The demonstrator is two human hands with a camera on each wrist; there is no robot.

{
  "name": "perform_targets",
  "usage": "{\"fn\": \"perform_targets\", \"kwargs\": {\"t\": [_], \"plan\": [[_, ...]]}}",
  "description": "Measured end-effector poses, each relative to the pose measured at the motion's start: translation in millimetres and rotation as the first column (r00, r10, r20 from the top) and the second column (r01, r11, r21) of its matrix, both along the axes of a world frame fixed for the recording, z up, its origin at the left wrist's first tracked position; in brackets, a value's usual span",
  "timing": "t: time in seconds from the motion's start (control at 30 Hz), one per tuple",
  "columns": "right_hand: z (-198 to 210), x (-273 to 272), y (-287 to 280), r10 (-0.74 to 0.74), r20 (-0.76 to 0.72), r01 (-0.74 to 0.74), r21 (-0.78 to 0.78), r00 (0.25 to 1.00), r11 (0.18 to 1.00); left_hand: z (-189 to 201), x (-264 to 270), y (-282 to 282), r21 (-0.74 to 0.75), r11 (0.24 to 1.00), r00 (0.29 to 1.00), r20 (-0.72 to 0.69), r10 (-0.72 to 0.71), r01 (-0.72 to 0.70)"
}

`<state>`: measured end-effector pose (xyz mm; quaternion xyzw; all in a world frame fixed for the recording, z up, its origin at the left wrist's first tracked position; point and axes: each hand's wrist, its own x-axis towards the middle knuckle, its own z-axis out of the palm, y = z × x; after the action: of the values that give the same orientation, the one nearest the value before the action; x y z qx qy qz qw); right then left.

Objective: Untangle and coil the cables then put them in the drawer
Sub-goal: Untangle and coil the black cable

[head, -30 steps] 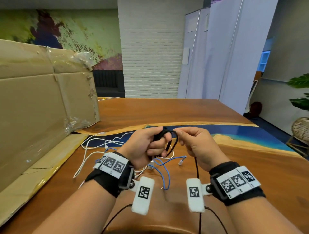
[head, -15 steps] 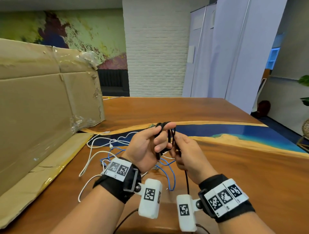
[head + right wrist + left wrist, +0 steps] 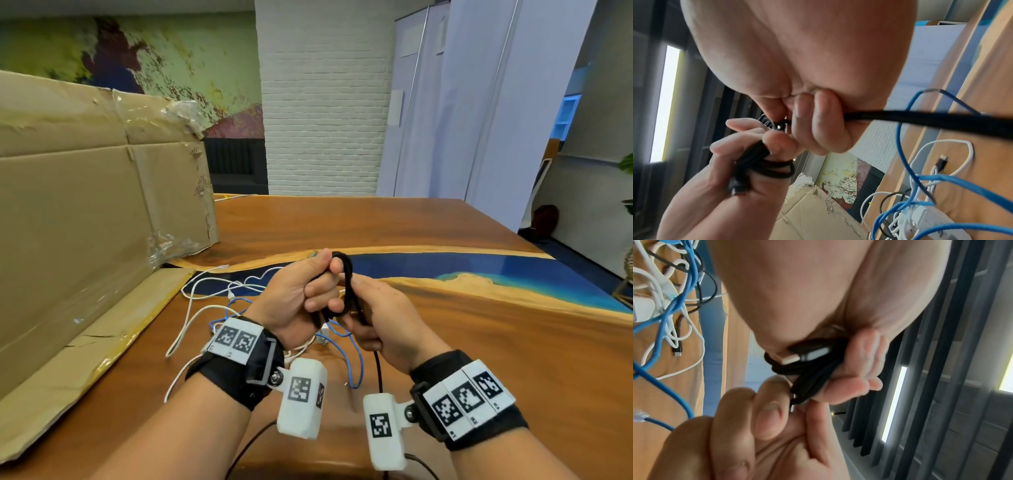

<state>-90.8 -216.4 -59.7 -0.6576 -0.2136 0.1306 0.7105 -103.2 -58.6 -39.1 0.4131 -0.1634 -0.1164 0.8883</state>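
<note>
Above the tabletop (image 3: pixel 445 342) left hand (image 3: pixel 294 301) grips black coil (image 3: pixel 347 284); right hand (image 3: pixel 387 325) pinches its tail; slack fingers could let loops spring apart, tail snagging blue cable (image 3: pixel 356 356).

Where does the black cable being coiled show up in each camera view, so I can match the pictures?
Head: black cable at centre, looped between left hand and right hand.
Left wrist: coil at centre, under the left fingers.
Right wrist: coil lower left; a strand runs right.
Shared landmark: the blue cable on the table.
</note>
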Motion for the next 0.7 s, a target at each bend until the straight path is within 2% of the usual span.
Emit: {"fn": "perform_targets", "kwargs": {"t": [0.17, 0.3, 0.37, 0.4, 0.47, 0.53, 0.63, 0.7], "plan": [[2.1, 1.3, 2.5, -0.087, 0.040, 0.090, -0.075, 0.995, 0.993, -1.2, 2.0, -2.4, -0.091, 0.994, 0.998, 0.007, -0.064, 0.064], [3.2, -2.8, 4.2, -0.139, 0.100, 0.157, -0.212, 0.985, 0.964, -0.7, 2.4, -3.4, -0.194, 0.977, 0.996, -0.023, 0.087, -0.090], [1.6, -11.3, 4.2, -0.049, 0.175, 0.112, -0.374, 0.983, 0.921, 3.1, 7.0, -2.3, -0.181, 0.954, 0.970, -0.066, 0.233, -0.241], [0.2, -14.8, 4.8, 0.021, 0.198, 0.075, -0.465, 0.980, 0.882, 4.7, 10.3, -1.9, -0.135, 0.936, 0.945, -0.092, 0.314, -0.324], [-0.5, -18.5, 4.3, 0.112, 0.251, 0.065, -0.604, 0.961, 0.795, 5.1, 15.0, -2.0, 0.054, 0.893, 0.889, -0.083, 0.451, -0.448], [5.1, -18.1, 0.6, 0.095, 0.346, 0.151, -0.620, 0.934, 0.770, -1.2, 17.8, -1.7, 0.347, 0.791, 0.852, 0.050, 0.521, -0.505], [18.1, -11.8, -13.6, -0.012, 0.438, 0.264, -0.518, 0.899, 0.813, -11.4, 15.1, -1.1, 0.686, 0.532, 0.861, 0.311, 0.402, -0.496], [28.6, -10.1, -25.4, -0.048, 0.444, 0.280, -0.474, 0.895, 0.835, -8.4, 7.1, -2.0, 0.813, 0.388, 0.898, 0.358, 0.256, -0.435]]}}
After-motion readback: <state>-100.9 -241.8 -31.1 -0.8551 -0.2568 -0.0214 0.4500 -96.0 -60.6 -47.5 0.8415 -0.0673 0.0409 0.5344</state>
